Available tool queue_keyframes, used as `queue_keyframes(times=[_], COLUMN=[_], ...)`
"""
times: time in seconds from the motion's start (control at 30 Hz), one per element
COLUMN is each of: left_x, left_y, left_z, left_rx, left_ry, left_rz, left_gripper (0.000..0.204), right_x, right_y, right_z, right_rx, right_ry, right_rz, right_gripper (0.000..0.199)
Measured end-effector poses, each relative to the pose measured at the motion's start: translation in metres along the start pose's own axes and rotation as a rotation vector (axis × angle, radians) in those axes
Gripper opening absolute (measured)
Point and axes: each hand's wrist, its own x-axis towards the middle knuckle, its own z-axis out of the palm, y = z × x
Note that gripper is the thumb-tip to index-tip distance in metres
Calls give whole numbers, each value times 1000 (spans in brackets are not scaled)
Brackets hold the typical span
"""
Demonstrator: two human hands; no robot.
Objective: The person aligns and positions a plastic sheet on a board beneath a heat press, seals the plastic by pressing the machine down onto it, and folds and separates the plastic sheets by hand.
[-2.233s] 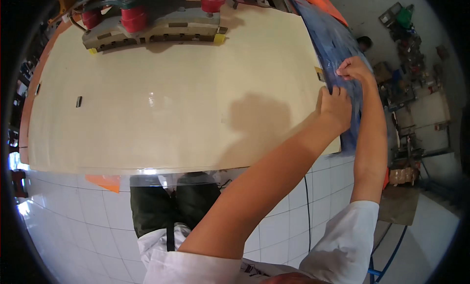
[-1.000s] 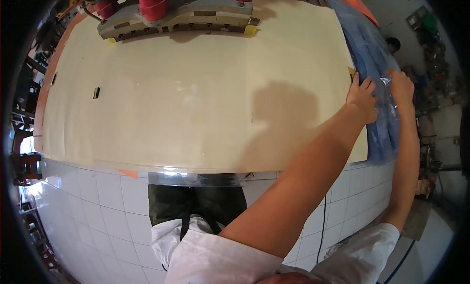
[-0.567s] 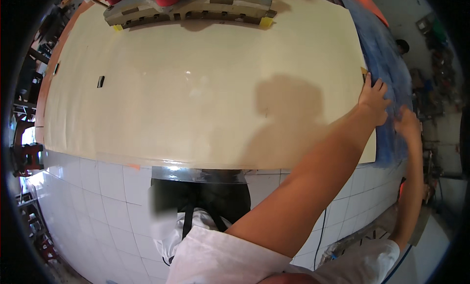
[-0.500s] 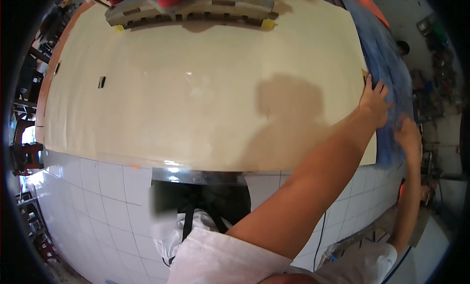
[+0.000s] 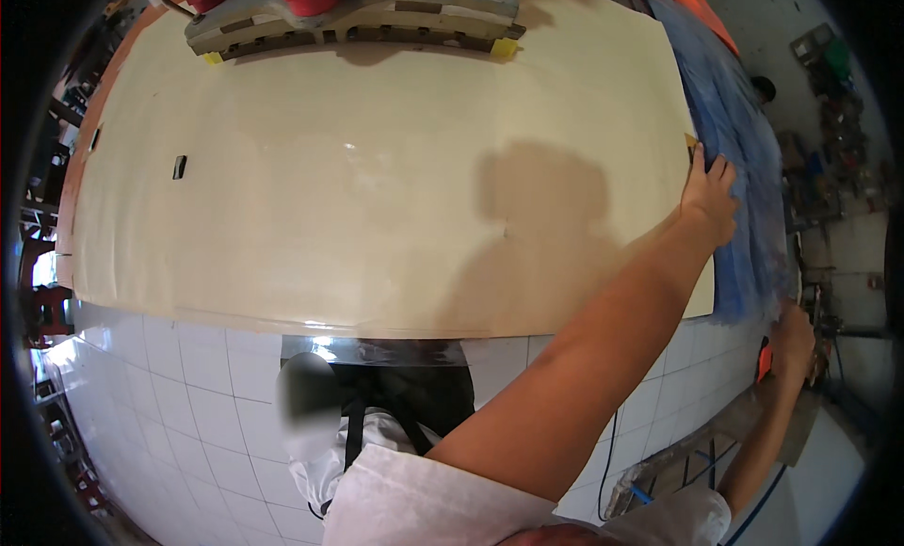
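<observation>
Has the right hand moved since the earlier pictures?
Yes: the right hand moved toward the near side, now about level with the near right corner of the cream sheet.

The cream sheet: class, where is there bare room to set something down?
The cream sheet has its widest bare patch below the grey machine, between the small black piece and the left forearm, partly shadowed. A smaller one lies between machine and blue sheet. Crowded: the top, at the machine, and the right edge, at the left hand.

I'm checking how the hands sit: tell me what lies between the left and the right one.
In the head view, blue material lies between the left hand and the right hand.
</observation>
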Motion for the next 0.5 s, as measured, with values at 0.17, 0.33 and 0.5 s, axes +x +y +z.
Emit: queue_keyframes(times=[0.17,0.33,0.5], left_x=[0,-2,-5], left_y=[3,7,4], left_z=[-4,-7,-11], left_rx=[-26,-54,-39], left_ry=[-2,-4,-7], left_rz=[-3,16,18], left_gripper=[49,49,49], right_x=[31,75,167], right_y=[109,171,154], right_z=[51,51,18], right_rx=[300,956,1290], right_ry=[-173,-16,363], right_rz=[165,297,172], right_gripper=[31,39,69])
